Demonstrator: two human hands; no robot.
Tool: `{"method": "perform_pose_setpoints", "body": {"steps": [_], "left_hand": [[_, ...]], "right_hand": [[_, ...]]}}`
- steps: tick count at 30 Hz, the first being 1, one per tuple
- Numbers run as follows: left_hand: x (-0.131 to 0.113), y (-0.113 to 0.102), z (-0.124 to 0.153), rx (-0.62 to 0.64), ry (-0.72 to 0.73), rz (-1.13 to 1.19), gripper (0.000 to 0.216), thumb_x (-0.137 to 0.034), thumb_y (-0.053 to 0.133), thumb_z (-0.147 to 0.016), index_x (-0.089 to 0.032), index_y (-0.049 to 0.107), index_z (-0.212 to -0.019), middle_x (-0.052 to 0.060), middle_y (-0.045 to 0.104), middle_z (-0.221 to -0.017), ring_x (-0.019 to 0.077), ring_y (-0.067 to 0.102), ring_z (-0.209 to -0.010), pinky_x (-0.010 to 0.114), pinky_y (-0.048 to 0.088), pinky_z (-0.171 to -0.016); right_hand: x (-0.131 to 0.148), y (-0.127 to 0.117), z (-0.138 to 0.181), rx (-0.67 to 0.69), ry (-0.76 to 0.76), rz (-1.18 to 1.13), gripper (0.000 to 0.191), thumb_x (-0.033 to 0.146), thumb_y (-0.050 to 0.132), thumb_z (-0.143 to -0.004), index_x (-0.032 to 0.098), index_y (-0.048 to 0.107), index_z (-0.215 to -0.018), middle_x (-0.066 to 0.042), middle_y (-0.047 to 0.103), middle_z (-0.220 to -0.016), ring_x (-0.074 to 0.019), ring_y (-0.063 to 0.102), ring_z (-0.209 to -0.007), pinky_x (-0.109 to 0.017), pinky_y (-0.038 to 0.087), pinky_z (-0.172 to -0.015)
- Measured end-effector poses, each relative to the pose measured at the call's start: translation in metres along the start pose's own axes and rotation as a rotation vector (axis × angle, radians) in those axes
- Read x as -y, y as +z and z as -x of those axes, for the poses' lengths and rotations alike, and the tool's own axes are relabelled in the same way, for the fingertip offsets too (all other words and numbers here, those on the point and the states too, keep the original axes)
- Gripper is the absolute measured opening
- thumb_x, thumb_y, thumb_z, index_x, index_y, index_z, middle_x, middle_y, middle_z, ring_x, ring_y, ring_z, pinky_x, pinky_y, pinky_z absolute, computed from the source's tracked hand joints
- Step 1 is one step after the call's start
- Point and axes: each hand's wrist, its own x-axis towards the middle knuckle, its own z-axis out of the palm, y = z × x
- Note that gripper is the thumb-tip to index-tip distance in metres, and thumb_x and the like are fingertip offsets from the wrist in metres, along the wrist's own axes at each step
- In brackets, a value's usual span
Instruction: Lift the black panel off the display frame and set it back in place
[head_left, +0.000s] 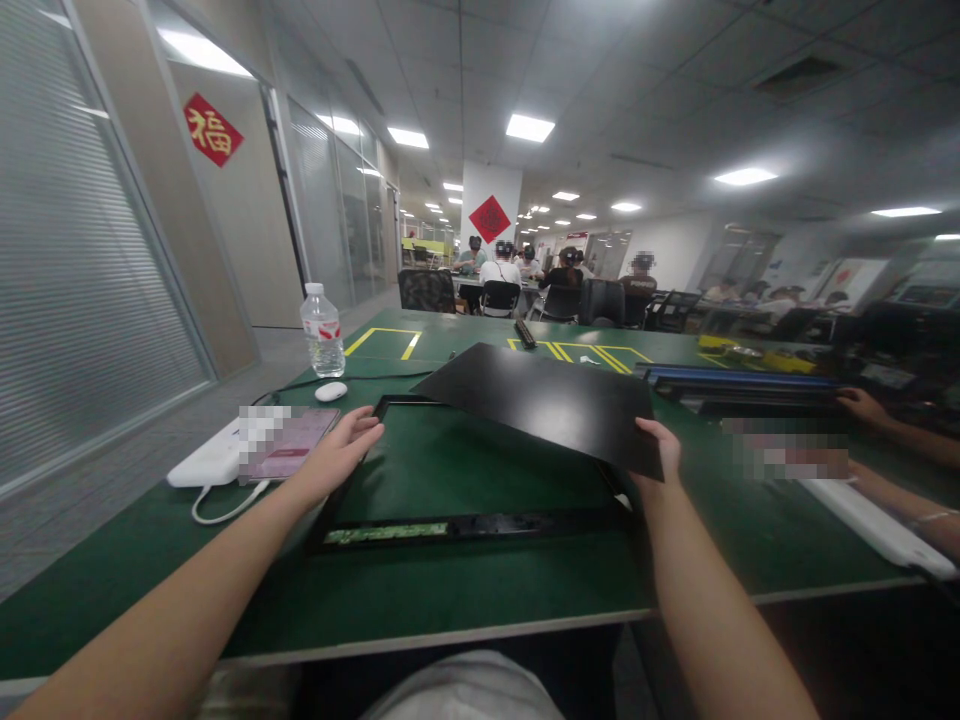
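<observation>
A thin, flat black panel [551, 395] is tilted above the green table, with my right hand [661, 450] pinching its right edge. Under it lies a black rectangular frame [540, 523], with the table surface showing through its opening. A narrow green strip like a circuit board [386, 534] sits along the frame's near side. My left hand [349, 452] is at the frame's left side, fingers stretched out and touching its edge. The panel covers part of the frame's far and right sides.
On the left are a water bottle [322, 335], a small white case [331, 392], a white power bank [202, 455] with a cable, and a phone [292, 450]. Long dark bars [735, 385] lie at right, near another person's hand [862, 408] and a white device [870, 525].
</observation>
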Motion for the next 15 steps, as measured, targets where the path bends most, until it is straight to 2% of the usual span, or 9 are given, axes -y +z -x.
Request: {"method": "perform_pose_setpoints", "body": {"steps": [3,5,8,12,15], "left_hand": [[-0.010,0.000,0.003,-0.060,-0.191,0.281,0.039,-0.032,0.073,-0.080,-0.019,0.061,-0.115,0.012,0.071,-0.112,0.0218,0.069,-0.106,0.032,0.053,-0.095],[-0.021,0.000,0.007,-0.029,-0.275,0.443,0.029,-0.022,0.074,-0.080,-0.017,0.063,-0.106,0.010,0.074,-0.100,0.0187,0.073,-0.091,0.027,0.058,-0.082],[-0.036,-0.001,0.015,0.063,-0.340,0.583,0.017,-0.013,0.071,-0.079,-0.013,0.064,-0.094,0.010,0.075,-0.086,0.0179,0.073,-0.072,0.025,0.060,-0.066],[-0.046,-0.001,0.020,0.065,-0.397,0.580,0.027,-0.002,0.071,-0.068,-0.013,0.069,-0.093,0.009,0.077,-0.083,0.0191,0.073,-0.067,0.024,0.059,-0.060],[-0.051,-0.003,0.021,0.110,-0.384,0.540,0.038,-0.005,0.074,-0.062,-0.014,0.071,-0.100,0.009,0.078,-0.088,0.0229,0.075,-0.071,0.026,0.058,-0.056]], "right_hand": [[0.006,0.003,0.006,0.011,0.126,-0.013,0.014,0.028,0.061,-0.070,0.022,0.068,-0.081,-0.004,0.068,-0.063,-0.0269,0.069,-0.065,-0.041,0.058,-0.058],[0.009,0.006,0.010,0.055,0.183,0.000,0.014,0.027,0.060,-0.070,0.022,0.069,-0.080,-0.005,0.070,-0.065,-0.0282,0.070,-0.068,-0.041,0.058,-0.059],[0.013,0.010,0.016,0.093,0.241,-0.009,0.014,0.025,0.059,-0.070,0.021,0.070,-0.078,-0.005,0.072,-0.068,-0.0285,0.071,-0.071,-0.041,0.058,-0.061],[0.016,0.018,0.020,0.088,0.315,-0.006,0.011,0.021,0.058,-0.072,0.021,0.068,-0.072,-0.006,0.071,-0.065,-0.0272,0.071,-0.070,-0.039,0.058,-0.062],[0.015,0.024,0.022,0.053,0.333,0.001,0.011,0.021,0.058,-0.075,0.020,0.068,-0.072,-0.005,0.070,-0.063,-0.0252,0.070,-0.065,-0.037,0.058,-0.062]]}}
